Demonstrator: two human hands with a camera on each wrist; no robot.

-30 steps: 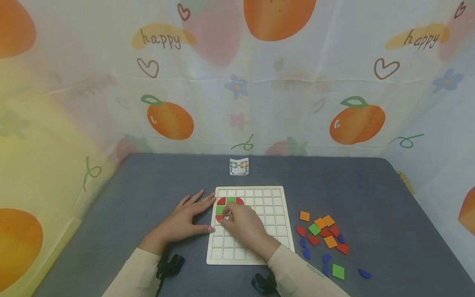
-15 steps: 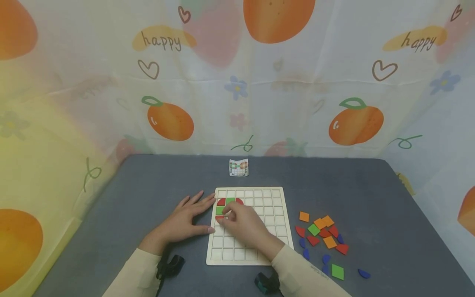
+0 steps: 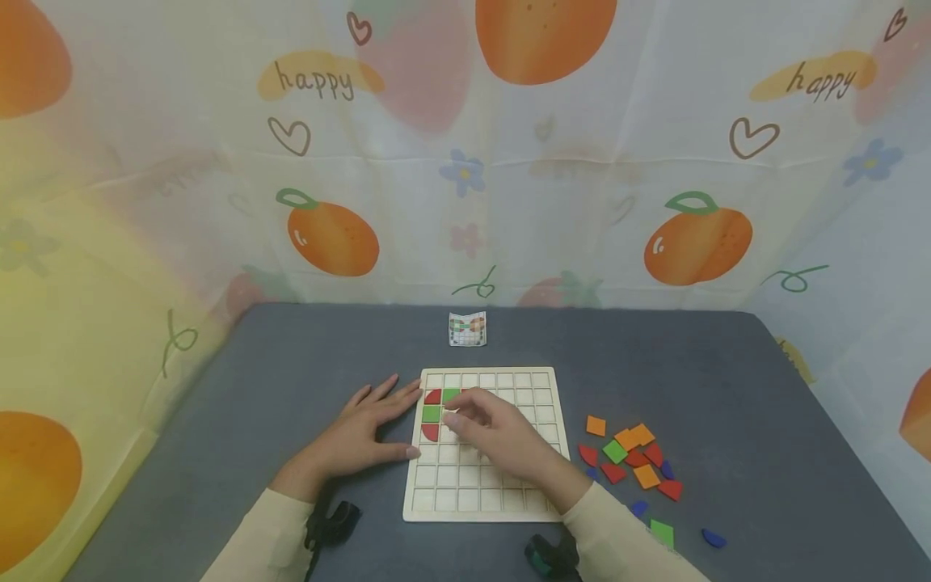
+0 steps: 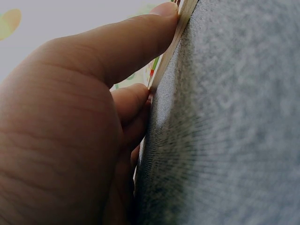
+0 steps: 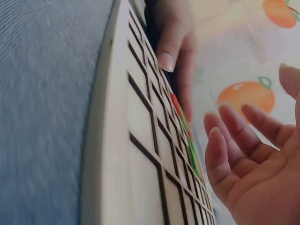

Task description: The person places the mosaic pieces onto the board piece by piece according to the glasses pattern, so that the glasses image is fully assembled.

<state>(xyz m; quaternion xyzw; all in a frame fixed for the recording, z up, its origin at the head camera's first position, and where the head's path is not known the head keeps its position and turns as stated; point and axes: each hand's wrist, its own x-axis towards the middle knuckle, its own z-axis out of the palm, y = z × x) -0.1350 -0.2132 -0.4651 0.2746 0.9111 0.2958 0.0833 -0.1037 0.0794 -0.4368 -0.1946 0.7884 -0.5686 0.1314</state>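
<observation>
A pale wooden grid board [image 3: 486, 499] lies mid-table. Toward its upper left sit a red quarter-circle tile [image 3: 432, 397], a green square tile [image 3: 451, 395], another green square [image 3: 431, 414] and a lower red quarter-circle [image 3: 431, 432]. My left hand [image 3: 358, 431] has its fingers spread, with thumb and fingertips at the board's left edge; in the left wrist view the thumb [image 4: 136, 42] meets that edge. Over the board hovers my right hand [image 3: 498, 432], its fingers [image 5: 234, 122] loosely bent and holding nothing. It covers several cells of the grid.
To the right of the board, loose tiles lie scattered: orange squares [image 3: 596, 426], red quarter-circles [image 3: 612, 472], green squares [image 3: 614, 451] and blue half-round pieces [image 3: 714, 538]. A small printed pattern card [image 3: 467, 330] lies behind the board. A patterned cloth [image 3: 553, 186] hangs behind the table.
My right hand has drawn back to the right from the lower red quarter-circle, which now shows fully in its cell. The left hand has stayed at the board's edge.
</observation>
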